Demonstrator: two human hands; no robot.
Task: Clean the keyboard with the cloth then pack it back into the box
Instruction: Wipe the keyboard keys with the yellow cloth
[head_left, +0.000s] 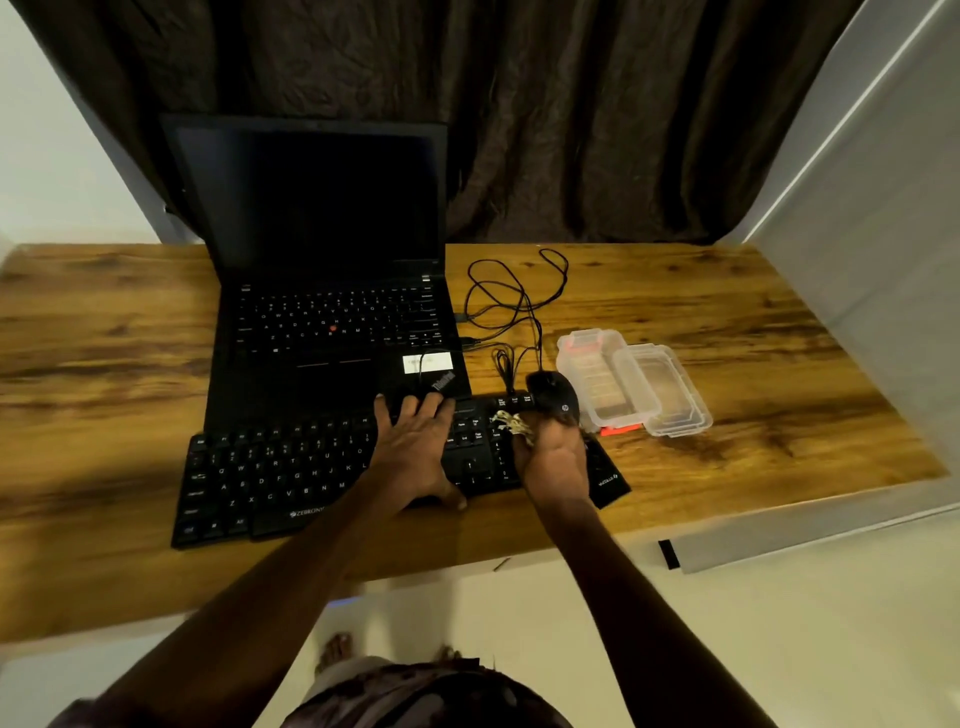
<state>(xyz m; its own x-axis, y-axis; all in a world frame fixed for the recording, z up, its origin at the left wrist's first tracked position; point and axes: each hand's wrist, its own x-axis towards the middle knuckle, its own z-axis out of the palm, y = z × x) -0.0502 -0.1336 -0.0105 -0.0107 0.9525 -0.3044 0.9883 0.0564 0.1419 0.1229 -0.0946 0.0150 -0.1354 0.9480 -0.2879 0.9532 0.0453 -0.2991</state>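
Right fingers (540, 435) clamped on bunched cloth (511, 426) at keyboard's (270, 478) 3 o'clock end. Left fingers (415, 408) spread flat mid-board, pressing it to counter (727, 312). My read: wiping underway, packing not started. No keyboard-sized box in view, only clear tubs (654, 389) at my 2 o'clock.

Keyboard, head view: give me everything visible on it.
The keyboard is black, full-size and plastic-looking, with white legends and a Zebronics logo on its near edge. It lies flat on the table, slightly skewed, its far edge close against the laptop. The left hand rests flat on its middle, fingers spread. The right hand holds a bunched cloth on the right-hand keys. A mouse sits at its far right corner; whether it rests on the keyboard is unclear.
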